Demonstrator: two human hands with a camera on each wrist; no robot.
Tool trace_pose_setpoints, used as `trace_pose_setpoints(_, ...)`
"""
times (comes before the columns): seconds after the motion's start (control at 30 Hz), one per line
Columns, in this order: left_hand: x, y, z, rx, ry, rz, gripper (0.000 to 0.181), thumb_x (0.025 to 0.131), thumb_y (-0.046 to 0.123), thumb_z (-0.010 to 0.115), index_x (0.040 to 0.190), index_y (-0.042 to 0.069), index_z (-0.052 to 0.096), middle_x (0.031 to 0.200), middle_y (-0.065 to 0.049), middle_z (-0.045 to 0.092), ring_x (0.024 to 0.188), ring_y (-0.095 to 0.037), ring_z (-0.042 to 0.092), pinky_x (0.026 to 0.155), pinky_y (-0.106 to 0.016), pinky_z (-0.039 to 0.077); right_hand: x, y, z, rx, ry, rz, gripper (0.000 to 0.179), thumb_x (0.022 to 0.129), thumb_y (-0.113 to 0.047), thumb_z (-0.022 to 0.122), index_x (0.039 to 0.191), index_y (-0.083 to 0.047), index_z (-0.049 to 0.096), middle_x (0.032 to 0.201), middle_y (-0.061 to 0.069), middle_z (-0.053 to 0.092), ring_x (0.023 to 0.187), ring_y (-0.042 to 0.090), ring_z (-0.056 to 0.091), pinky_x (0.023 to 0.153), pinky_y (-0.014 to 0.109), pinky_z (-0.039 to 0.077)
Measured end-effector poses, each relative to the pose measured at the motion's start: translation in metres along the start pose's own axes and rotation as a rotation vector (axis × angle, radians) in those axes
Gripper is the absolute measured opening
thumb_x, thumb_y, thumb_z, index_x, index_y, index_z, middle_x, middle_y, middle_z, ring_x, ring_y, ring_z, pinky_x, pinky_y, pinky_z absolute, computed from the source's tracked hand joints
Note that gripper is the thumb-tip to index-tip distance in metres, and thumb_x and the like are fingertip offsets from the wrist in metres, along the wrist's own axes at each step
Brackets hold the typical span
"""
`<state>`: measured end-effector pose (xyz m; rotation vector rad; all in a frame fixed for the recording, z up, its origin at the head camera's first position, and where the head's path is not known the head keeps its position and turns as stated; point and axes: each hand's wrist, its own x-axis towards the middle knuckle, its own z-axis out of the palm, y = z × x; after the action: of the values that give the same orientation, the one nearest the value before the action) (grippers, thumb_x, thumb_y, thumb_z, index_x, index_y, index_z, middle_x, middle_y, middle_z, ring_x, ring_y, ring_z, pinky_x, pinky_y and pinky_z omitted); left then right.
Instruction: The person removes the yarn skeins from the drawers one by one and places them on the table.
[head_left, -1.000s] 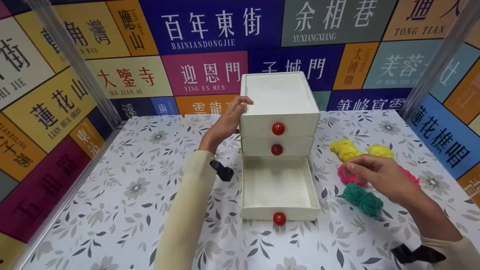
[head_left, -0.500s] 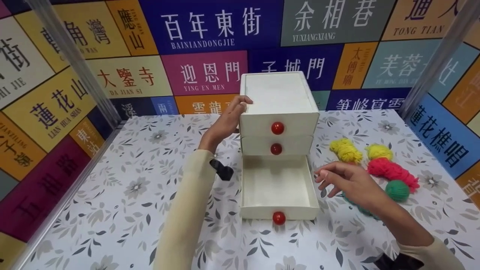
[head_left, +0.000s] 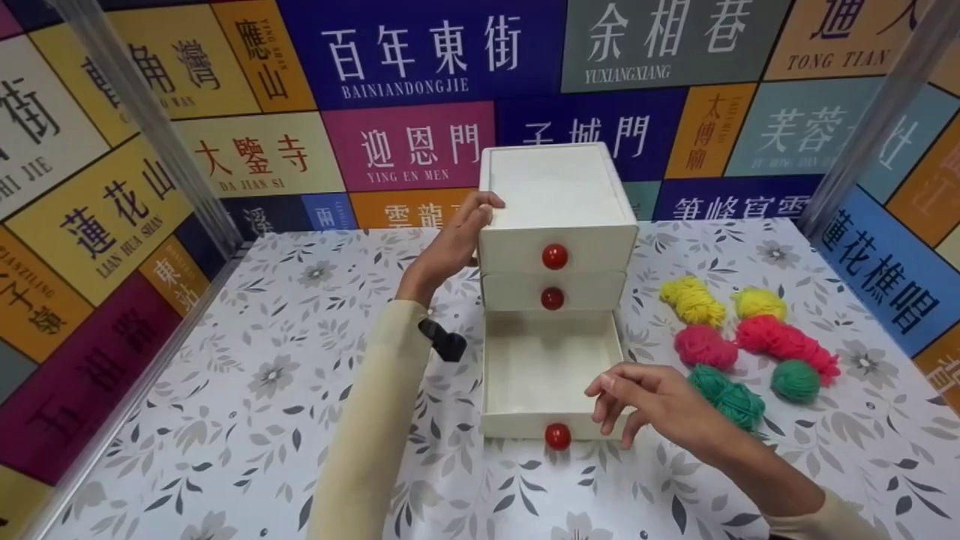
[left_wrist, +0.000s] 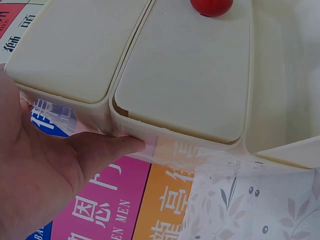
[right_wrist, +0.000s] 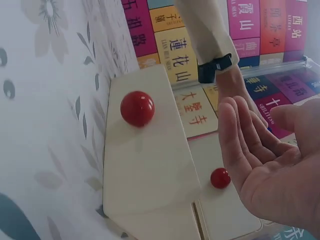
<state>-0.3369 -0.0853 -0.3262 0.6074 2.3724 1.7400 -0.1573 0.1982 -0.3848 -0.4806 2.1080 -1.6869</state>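
Note:
A white cabinet (head_left: 559, 187) of three stacked drawers with red round knobs stands mid-table. Its bottom drawer (head_left: 517, 425) is pulled out, and nothing shows inside. My left hand (head_left: 454, 244) grips the cabinet's upper left side; fingers bend over the top edge, while the left wrist view shows the thumb (left_wrist: 117, 145) against the side wall. Above the drawer's front right corner is my right hand (head_left: 656, 405), holding nothing, its fingers loosely bent. In the right wrist view, those fingers appear apart from the drawer's red knob (right_wrist: 137, 109).
Right of the cabinet lie small yarn bundles: two yellow (head_left: 691, 300), two pink-red (head_left: 787, 346) and green ones (head_left: 726, 397). The table has a floral cover (head_left: 270, 375). Colourful sign-covered panels (head_left: 409, 146) with clear corner posts close off the back and sides.
My right hand has moved left and toward me, from above the yarn to the open drawer's front corner, uncovering the pink and green yarn. The left hand and cabinet have stayed put.

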Motion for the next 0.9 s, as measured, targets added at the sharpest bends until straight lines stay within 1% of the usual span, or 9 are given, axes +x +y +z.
trace_pose_setpoints(0.17, -0.001, -0.001, 0.0, 0.004, -0.004, 0.001, 0.029, 0.108, 0.032, 0.026, 0.132, 0.025, 0.039, 0.136, -0.013, 0.048, 0.108, -0.03, 0.06, 0.09, -0.048, 0.055, -0.001, 0.002, 0.007, 0.08, -0.085, 0.036, 0.039, 0.106, -0.029, 0.048, 0.117, 0.006, 0.06, 0.092, 0.006, 0.069, 0.077, 0.016, 0.07, 0.06, 0.029, 0.06)
trace_pose_setpoints(0.33, -0.001, -0.001, 0.0, 0.007, 0.005, -0.002, 0.028, 0.108, 0.032, 0.027, 0.131, 0.026, 0.04, 0.135, -0.014, 0.049, 0.108, -0.031, 0.06, 0.09, -0.05, 0.055, 0.001, 0.01, 0.018, 0.153, -0.195, 0.083, 0.044, 0.107, -0.03, 0.044, 0.122, 0.009, 0.057, 0.095, 0.006, 0.07, 0.078, 0.017, 0.071, 0.063, 0.03, 0.061)
trace_pose_setpoints(0.43, -0.001, -0.001, 0.0, 0.002, 0.008, -0.009, 0.028, 0.108, 0.033, 0.027, 0.131, 0.026, 0.041, 0.134, -0.014, 0.05, 0.107, -0.03, 0.06, 0.09, -0.05, 0.054, 0.003, 0.015, 0.024, 0.173, -0.24, 0.134, 0.046, 0.107, -0.034, 0.044, 0.121, 0.008, 0.058, 0.095, 0.006, 0.07, 0.079, 0.016, 0.071, 0.064, 0.029, 0.06)
trace_pose_setpoints(0.53, -0.001, 0.0, 0.0, -0.007, 0.007, -0.012, 0.029, 0.108, 0.032, 0.027, 0.132, 0.025, 0.041, 0.13, -0.015, 0.05, 0.103, -0.029, 0.061, 0.086, -0.047, 0.055, 0.005, 0.021, 0.029, 0.166, -0.266, 0.196, 0.05, 0.106, -0.038, 0.044, 0.12, 0.007, 0.06, 0.095, 0.006, 0.07, 0.079, 0.016, 0.07, 0.064, 0.028, 0.06)
trace_pose_setpoints(0.63, 0.0, 0.0, 0.0, -0.015, 0.009, -0.009, 0.029, 0.108, 0.032, 0.026, 0.132, 0.024, 0.041, 0.125, -0.017, 0.052, 0.099, -0.028, 0.061, 0.081, -0.044, 0.055, 0.007, 0.028, 0.032, 0.154, -0.273, 0.245, 0.054, 0.106, -0.041, 0.045, 0.121, 0.007, 0.06, 0.094, 0.006, 0.071, 0.077, 0.016, 0.069, 0.063, 0.028, 0.06)
trace_pose_setpoints(0.77, 0.0, -0.001, 0.001, -0.016, 0.019, -0.011, 0.029, 0.108, 0.032, 0.027, 0.131, 0.024, 0.042, 0.124, -0.017, 0.055, 0.098, -0.027, 0.062, 0.082, -0.046, 0.055, 0.008, 0.037, 0.035, 0.169, -0.279, 0.311, 0.058, 0.105, -0.045, 0.045, 0.119, 0.008, 0.062, 0.09, 0.005, 0.073, 0.073, 0.013, 0.07, 0.059, 0.027, 0.058)
trace_pose_setpoints(0.9, 0.001, 0.0, 0.001, -0.018, 0.019, -0.016, 0.029, 0.108, 0.032, 0.027, 0.13, 0.024, 0.043, 0.127, -0.017, 0.054, 0.099, -0.028, 0.062, 0.085, -0.049, 0.055, 0.008, 0.042, 0.037, 0.205, -0.297, 0.369, 0.061, 0.103, -0.049, 0.046, 0.116, 0.008, 0.063, 0.087, 0.004, 0.074, 0.071, 0.01, 0.07, 0.057, 0.024, 0.058)
